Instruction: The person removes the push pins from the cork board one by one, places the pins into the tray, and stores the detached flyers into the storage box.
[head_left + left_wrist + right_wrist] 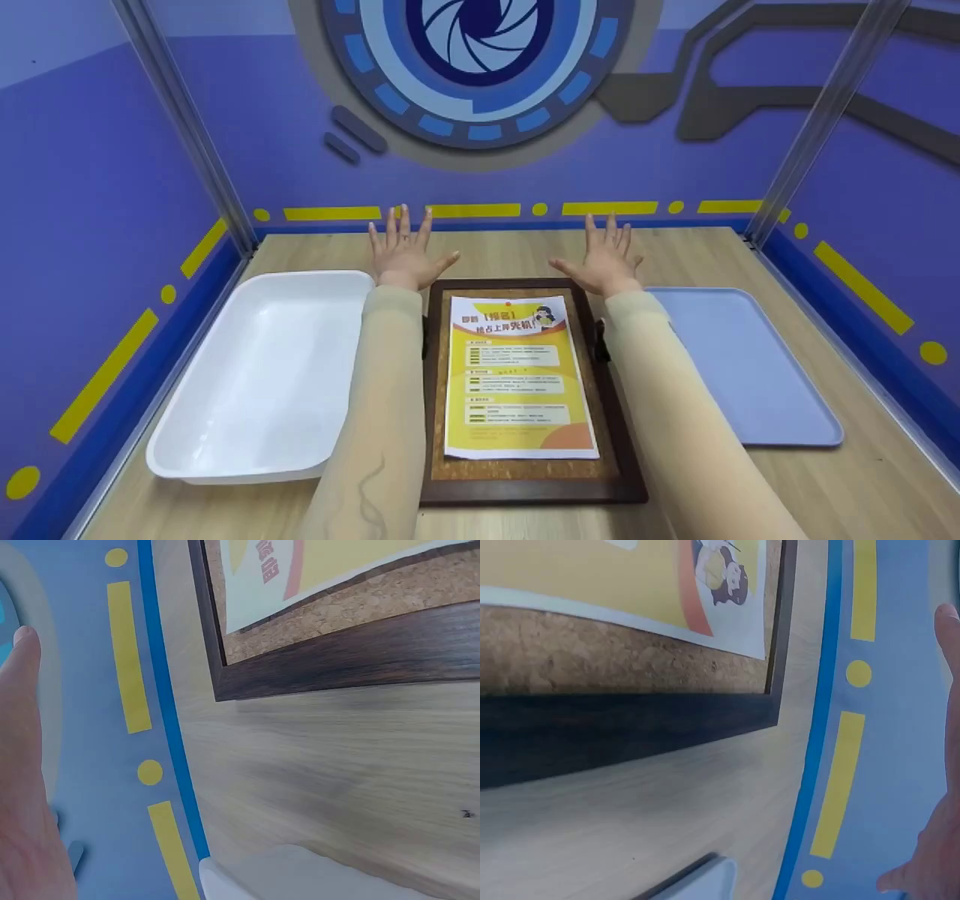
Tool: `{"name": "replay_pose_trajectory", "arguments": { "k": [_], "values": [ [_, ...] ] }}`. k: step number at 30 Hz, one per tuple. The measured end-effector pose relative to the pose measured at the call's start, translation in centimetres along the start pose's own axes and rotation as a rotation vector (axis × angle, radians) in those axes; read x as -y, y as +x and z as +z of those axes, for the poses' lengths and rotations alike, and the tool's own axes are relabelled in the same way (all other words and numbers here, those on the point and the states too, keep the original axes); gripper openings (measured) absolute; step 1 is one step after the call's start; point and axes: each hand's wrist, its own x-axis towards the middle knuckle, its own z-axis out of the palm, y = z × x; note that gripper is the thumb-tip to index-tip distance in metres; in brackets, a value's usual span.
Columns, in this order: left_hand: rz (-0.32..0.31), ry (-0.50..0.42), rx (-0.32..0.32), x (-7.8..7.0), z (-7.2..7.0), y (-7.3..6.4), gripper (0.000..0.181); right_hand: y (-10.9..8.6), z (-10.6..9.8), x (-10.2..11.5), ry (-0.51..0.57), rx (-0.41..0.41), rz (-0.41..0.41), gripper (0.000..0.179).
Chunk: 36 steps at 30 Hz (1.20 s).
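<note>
Left grip (pixel 403 255) and right grip (pixel 606 259), fingers spread, near the far corners of a board (pixel 525 470).
At left on the surface (pixel 499 259) sits a white tub (pixel 262 375), its bare floor showing, its right side partly hidden by the left sleeve (pixel 384 375); the board lies flat between the forearms, a yellow poster (pixel 517 375) on its cork; the right sleeve (pixel 667 390) covers part of a blue tray (pixel 757 375), whose flat face shows at right.
</note>
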Motion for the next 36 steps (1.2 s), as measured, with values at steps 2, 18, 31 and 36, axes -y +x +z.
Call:
{"name": "replay_pose_trajectory", "arguments": {
  "k": [2,18,31,36],
  "values": [
    [0.003,0.003,0.011,0.1,0.4,0.3,0.099,0.0,0.3,0.1,0.011,0.008,0.004,0.119],
    [0.057,-0.017,0.024,0.1,4.0,-0.4,0.098,-0.7,4.5,1.8,0.084,0.074,-0.003,0.113],
    [0.130,-0.098,0.052,-1.4,6.2,-2.5,0.094,-1.6,8.7,3.5,0.197,0.072,-0.005,0.097],
    [0.162,-0.140,0.107,-2.3,7.0,-3.9,0.094,-1.9,9.8,4.3,0.214,0.095,-0.008,0.073]
  ]
}}
